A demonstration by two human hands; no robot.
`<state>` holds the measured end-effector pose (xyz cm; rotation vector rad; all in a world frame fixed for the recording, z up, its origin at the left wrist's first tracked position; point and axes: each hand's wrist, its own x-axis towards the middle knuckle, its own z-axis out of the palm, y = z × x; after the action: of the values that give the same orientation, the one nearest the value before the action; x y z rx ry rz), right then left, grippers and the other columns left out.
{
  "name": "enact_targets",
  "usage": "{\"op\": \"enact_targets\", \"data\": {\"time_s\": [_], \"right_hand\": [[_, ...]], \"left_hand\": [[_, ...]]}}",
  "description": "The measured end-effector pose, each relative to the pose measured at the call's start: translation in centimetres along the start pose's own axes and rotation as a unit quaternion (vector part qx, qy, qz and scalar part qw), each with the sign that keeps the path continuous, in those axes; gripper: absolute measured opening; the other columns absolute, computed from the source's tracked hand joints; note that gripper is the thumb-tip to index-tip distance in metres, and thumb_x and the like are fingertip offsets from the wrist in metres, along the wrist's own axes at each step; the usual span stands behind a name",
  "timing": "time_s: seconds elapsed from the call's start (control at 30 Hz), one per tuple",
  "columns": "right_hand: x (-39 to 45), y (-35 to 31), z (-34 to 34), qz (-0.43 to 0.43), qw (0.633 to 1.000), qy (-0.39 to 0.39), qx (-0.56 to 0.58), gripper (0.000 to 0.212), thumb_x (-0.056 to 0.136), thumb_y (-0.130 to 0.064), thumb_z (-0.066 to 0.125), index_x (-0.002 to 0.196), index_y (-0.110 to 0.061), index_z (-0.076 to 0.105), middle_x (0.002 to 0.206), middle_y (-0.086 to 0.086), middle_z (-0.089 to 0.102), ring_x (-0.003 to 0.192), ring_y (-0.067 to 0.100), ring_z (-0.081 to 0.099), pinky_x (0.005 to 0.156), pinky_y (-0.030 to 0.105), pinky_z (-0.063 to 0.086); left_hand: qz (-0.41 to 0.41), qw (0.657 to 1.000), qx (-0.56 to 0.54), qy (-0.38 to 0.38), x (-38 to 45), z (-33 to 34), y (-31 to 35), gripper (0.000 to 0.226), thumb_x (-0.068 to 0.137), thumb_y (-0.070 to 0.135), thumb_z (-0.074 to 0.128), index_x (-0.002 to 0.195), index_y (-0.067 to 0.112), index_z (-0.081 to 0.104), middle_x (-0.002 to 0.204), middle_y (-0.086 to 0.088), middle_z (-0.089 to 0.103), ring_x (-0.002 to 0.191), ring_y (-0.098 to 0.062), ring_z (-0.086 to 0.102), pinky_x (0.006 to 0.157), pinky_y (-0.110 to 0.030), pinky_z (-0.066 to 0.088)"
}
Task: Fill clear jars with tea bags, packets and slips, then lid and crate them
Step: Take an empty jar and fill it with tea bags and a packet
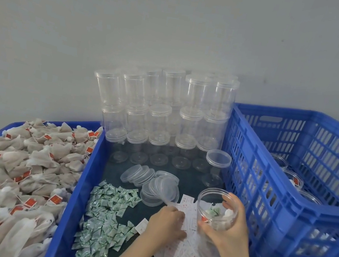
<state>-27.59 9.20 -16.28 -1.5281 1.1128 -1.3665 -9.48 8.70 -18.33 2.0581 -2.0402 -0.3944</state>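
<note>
Plain grey wall fills the upper half of the frame, and below it the work is laid out in blue trays and a blue crate [290, 168] at the right. At the lower left, a tray is heaped with tea bags [14, 171] carrying red tags. The middle tray [81, 181] holds stacked empty jars [162, 109] at its back, a loose pile of lids [156, 183] in its centre, green packets [107, 213] toward the lower left, and white slips [189, 256] spread along the bottom centre.

The right hand [226, 229] grips an open jar [217, 208] near the lower right of the middle tray, fingers and thumb curled round its wall. Inside the jar lie tea bags and what looks like a green packet. The left hand [166, 224] rests on the slips just beside the jar, its fingers bent down onto the paper; whether they have pinched one free I cannot tell.

By my reading, the step in hand is the slip: bags and packet are in, paper is not yet. The next move calls for separating a single slip from the overlapping spread, since thin sheets tend to lift in pairs, then dropping it through the jar's mouth while the right hand keeps the jar upright. After that a lid from the pile just above needs seating, and the jar goes into the crate, where several filled jars [293, 179] already stand.
</note>
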Motion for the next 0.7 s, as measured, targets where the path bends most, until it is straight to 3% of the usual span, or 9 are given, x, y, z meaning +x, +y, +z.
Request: {"op": "enact_targets", "data": {"time_s": [0.17,0.33,0.5,0.6,0.7], "right_hand": [[-0.3,-0.8,0.3,0.005,1.000,-0.014,0.010,0.091,0.056,-0.012,0.094,0.120,-0.054,0.046,0.125,-0.023,0.055,0.122,-0.001,0.050,0.102,0.025,0.038],[-0.5,-1.0,0.7,0.001,1.000,-0.022,0.004,0.090,0.055,-0.011,0.095,0.119,-0.052,0.046,0.121,-0.032,0.054,0.120,-0.009,0.048,0.098,0.018,0.036],[-0.5,-1.0,1.3,0.004,1.000,-0.022,0.001,0.090,0.055,-0.012,0.095,0.119,-0.052,0.046,0.123,-0.023,0.056,0.117,-0.011,0.049,0.094,0.014,0.038],[-0.6,-1.0,1.7,0.011,1.000,-0.028,0.005,0.089,0.055,-0.014,0.095,0.122,-0.047,0.048,0.122,-0.019,0.058,0.114,-0.012,0.051,0.090,0.013,0.041],[-0.7,-1.1,1.8,0.016,0.999,-0.030,0.012,0.091,0.055,-0.008,0.095,0.125,-0.042,0.048,0.123,-0.013,0.059,0.118,-0.001,0.053,0.098,0.024,0.044]], "left_hand": [[0.020,0.998,0.010,0.050,-0.3,0.4,-0.1,0.028,0.089,0.037,0.057,0.114,0.023,0.062,0.114,0.005,0.061,0.105,-0.017,0.052,0.079,-0.029,0.043],[0.052,0.989,-0.007,0.139,-0.5,-0.4,-0.1,0.025,0.092,0.025,0.047,0.096,0.024,0.072,0.098,0.009,0.066,0.095,-0.012,0.058,0.070,-0.026,0.047],[0.094,0.963,-0.014,0.251,-0.3,-3.1,0.2,0.015,0.090,0.029,0.062,0.095,0.028,0.076,0.096,0.013,0.067,0.091,-0.010,0.052,0.066,-0.018,0.035],[0.121,0.968,0.020,0.219,-0.6,-3.6,0.9,0.004,0.074,0.020,0.077,0.075,0.024,0.076,0.078,0.010,0.067,0.074,-0.013,0.057,0.054,-0.019,0.036],[0.129,0.972,0.037,0.193,-1.1,-1.9,1.2,0.014,0.057,0.016,0.083,0.058,0.020,0.069,0.063,0.008,0.062,0.061,-0.014,0.059,0.043,-0.018,0.033]]}}
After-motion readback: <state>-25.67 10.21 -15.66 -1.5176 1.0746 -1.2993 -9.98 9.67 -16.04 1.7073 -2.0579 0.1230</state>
